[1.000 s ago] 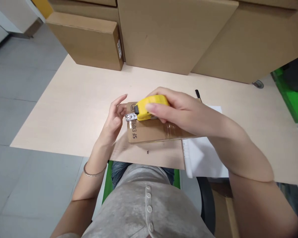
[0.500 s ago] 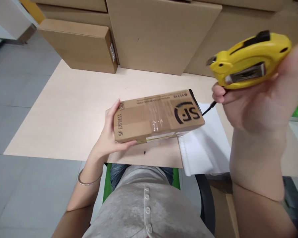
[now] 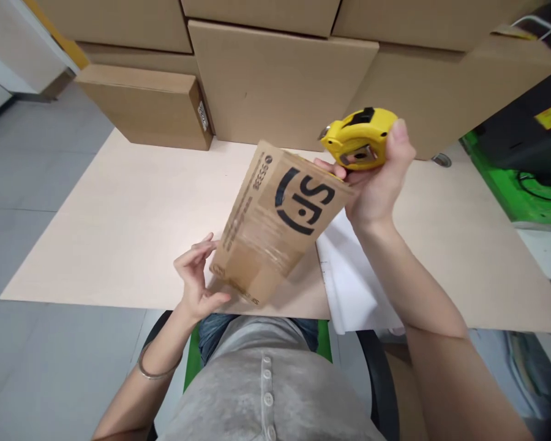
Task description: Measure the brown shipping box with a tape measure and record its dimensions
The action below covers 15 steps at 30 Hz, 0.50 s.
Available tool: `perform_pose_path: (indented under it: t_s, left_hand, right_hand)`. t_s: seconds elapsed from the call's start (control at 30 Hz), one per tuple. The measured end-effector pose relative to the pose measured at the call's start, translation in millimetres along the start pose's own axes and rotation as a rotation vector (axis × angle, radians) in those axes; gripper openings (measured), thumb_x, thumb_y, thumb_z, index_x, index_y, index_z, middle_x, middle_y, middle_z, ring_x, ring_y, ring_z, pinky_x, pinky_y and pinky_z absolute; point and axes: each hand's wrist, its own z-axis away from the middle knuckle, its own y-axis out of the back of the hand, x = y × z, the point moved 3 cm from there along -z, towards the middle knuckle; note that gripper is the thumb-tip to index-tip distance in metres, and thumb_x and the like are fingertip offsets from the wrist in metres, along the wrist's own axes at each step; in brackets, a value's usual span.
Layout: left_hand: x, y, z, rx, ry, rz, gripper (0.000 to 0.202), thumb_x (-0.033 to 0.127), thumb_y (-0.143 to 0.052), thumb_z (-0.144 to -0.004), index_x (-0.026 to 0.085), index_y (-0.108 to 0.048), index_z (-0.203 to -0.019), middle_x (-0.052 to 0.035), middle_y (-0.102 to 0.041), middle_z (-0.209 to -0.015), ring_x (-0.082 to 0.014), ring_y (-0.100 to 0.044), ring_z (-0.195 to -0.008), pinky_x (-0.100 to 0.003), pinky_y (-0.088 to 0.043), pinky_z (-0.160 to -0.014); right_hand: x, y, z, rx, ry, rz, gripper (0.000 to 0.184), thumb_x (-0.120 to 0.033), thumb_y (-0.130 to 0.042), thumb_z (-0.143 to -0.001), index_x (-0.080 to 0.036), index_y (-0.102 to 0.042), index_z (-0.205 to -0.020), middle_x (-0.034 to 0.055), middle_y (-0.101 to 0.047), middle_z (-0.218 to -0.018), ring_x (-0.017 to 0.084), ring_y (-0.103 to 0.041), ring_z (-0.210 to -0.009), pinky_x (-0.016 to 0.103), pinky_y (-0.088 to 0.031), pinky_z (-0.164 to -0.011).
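Observation:
A small brown cardboard parcel (image 3: 275,223) with a black SF logo is lifted off the table and tilted, its far end raised. My left hand (image 3: 196,275) grips its near lower corner, thumb under and fingers on the side. My right hand (image 3: 375,174) is closed round a yellow tape measure (image 3: 358,138) and also touches the parcel's upper right corner with its fingertips. The tape blade is retracted.
The pale wooden table (image 3: 133,208) holds a white sheet of paper (image 3: 349,275) under the parcel's right side. Large cardboard boxes (image 3: 280,79) are stacked along the table's far edge, a flatter one (image 3: 142,107) at the left. A green crate (image 3: 523,184) stands at the right.
The parcel has been lifted from lying flat and turned up on end. My right hand with the tape measure came down from high right to the parcel's top corner.

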Motion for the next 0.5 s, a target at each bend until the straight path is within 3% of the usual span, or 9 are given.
perform_pose_path:
  t_s: [0.1,0.2,0.27,0.37,0.43,0.47,0.5]
  left_hand:
    - [19,7.9,-15,-0.162,-0.065,-0.105,0.127,0.055,-0.099,-0.066,0.030,-0.028,-0.168,-0.0091,-0.062,-0.127,-0.0259,-0.068,-0.110,-0.047,-0.059,-0.100]
    - [40,4.7,-30,-0.342,-0.224,-0.178,0.145,0.057,-0.100,-0.064,0.026,-0.013,-0.175,-0.0183,-0.047,-0.153,-0.0338,-0.055,-0.140,-0.048,-0.058,-0.110]
    - [46,0.5,-35,-0.410,-0.273,-0.217,0.141,0.055,-0.099,-0.068,0.031,-0.010,-0.175,-0.0183,-0.031,-0.170,-0.0362,-0.042,-0.155,-0.051,-0.052,-0.120]
    - [46,-2.9,-32,-0.425,-0.323,-0.293,0.125,0.054,-0.095,-0.074,0.038,-0.020,-0.173,-0.0118,-0.014,-0.182,-0.0358,-0.035,-0.162,-0.054,-0.044,-0.128]
    - [45,-2.0,-25,-0.389,-0.437,-0.291,0.115,0.066,-0.091,-0.074,0.035,-0.032,-0.168,-0.0108,-0.016,-0.182,-0.0342,-0.040,-0.159,-0.052,-0.043,-0.130]
    - [45,-0.8,-21,-0.355,-0.492,-0.254,0.109,0.073,-0.086,-0.075,0.036,-0.038,-0.165,-0.0094,-0.024,-0.180,-0.0319,-0.048,-0.153,-0.049,-0.045,-0.128]
    - [43,0.1,-19,-0.326,-0.458,-0.214,0.104,0.079,-0.082,-0.074,0.042,-0.040,-0.162,-0.0045,-0.033,-0.176,-0.0283,-0.055,-0.146,-0.046,-0.047,-0.126]
  right_hand:
    - [5,-17,-3,-0.161,-0.025,-0.070,0.034,-0.060,-0.072,-0.084,-0.031,-0.059,-0.096,-0.0053,-0.069,-0.092,0.011,-0.044,-0.053,0.039,-0.062,-0.070]
    - [6,-30,5,-0.271,0.071,-0.103,0.028,-0.058,-0.065,-0.090,-0.032,-0.057,-0.094,-0.0045,-0.070,-0.078,0.016,-0.053,-0.051,0.037,-0.055,-0.057]
    - [4,-35,12,-0.282,0.159,-0.094,0.030,-0.062,-0.060,-0.092,-0.032,-0.057,-0.093,-0.0037,-0.069,-0.074,0.018,-0.052,-0.048,0.038,-0.051,-0.052]
    - [-3,-38,17,-0.304,0.272,-0.051,0.035,-0.067,-0.067,-0.084,-0.034,-0.057,-0.090,-0.0029,-0.072,-0.084,0.015,-0.043,-0.042,0.041,-0.051,-0.048]
    - [-8,-39,17,-0.334,0.329,-0.014,0.038,-0.070,-0.070,-0.082,-0.034,-0.058,-0.088,-0.0020,-0.073,-0.087,0.014,-0.039,-0.040,0.041,-0.049,-0.045]
    - [-10,-39,17,-0.355,0.355,0.012,0.040,-0.072,-0.071,-0.081,-0.034,-0.058,-0.087,-0.0015,-0.072,-0.086,0.015,-0.042,-0.041,0.041,-0.049,-0.045]
    - [-13,-40,18,-0.382,0.384,0.033,0.042,-0.073,-0.072,-0.080,-0.034,-0.059,-0.085,-0.0009,-0.072,-0.083,0.016,-0.047,-0.044,0.041,-0.051,-0.047]
